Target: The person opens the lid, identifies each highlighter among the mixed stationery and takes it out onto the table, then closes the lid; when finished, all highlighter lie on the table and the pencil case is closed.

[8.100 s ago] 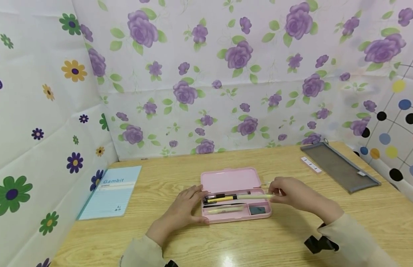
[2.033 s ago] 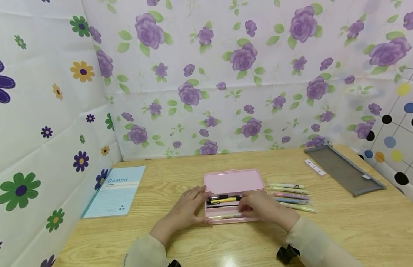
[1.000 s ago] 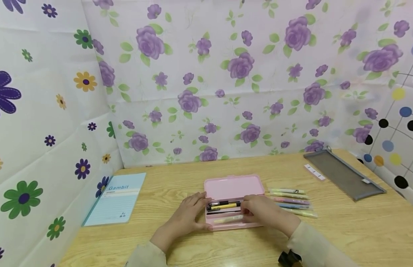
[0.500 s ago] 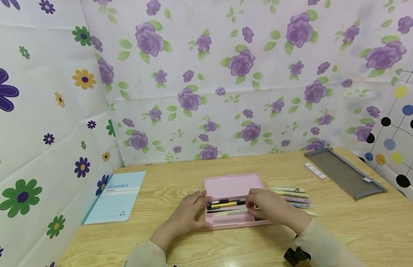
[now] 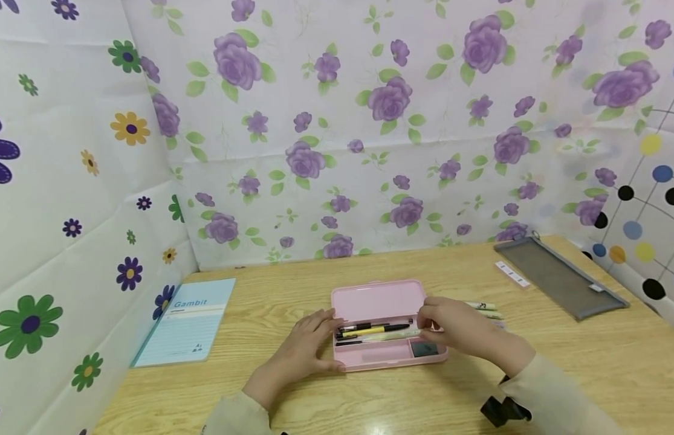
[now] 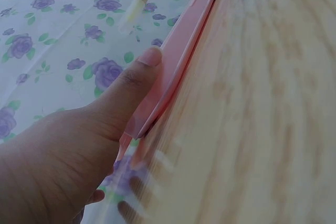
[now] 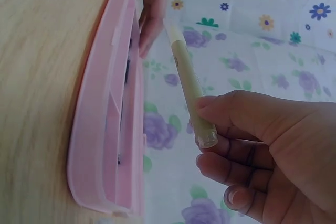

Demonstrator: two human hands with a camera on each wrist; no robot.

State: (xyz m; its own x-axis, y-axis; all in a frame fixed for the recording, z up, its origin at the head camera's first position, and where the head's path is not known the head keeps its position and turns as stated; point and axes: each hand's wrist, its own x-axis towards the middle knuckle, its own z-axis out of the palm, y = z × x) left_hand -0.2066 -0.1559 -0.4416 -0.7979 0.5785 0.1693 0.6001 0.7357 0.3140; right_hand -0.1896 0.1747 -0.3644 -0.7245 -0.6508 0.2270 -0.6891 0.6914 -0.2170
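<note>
The pink pencil case [image 5: 369, 365] lies with its lid [image 5: 377, 302] raised at the back. My left hand [image 5: 301, 347] holds its left end, thumb at the front corner and fingers at the back. In the right wrist view, my right hand [image 7: 252, 135] pinches a pale yellow highlighter [image 7: 186, 72] near one end between thumb and fingers. The highlighter is held above the case, tilted. Inside the case lie a yellow-and-black pen [image 5: 369, 330], other dark pens, and a dark eraser-like block [image 5: 424, 348] in the small front-right compartment.
Several pastel highlighters [image 5: 480, 306] lie right of the case, partly hidden by my right hand. A white strip [image 5: 512, 274] and a grey mesh zip pouch [image 5: 560, 275] lie at the right back. A light blue notebook [image 5: 187, 326] lies at the left.
Over the last eight seconds, several highlighters have come to lie on the table at right. My right hand has lifted the pale yellow highlighter from the front compartment, moving right and up. The left hand stays.
</note>
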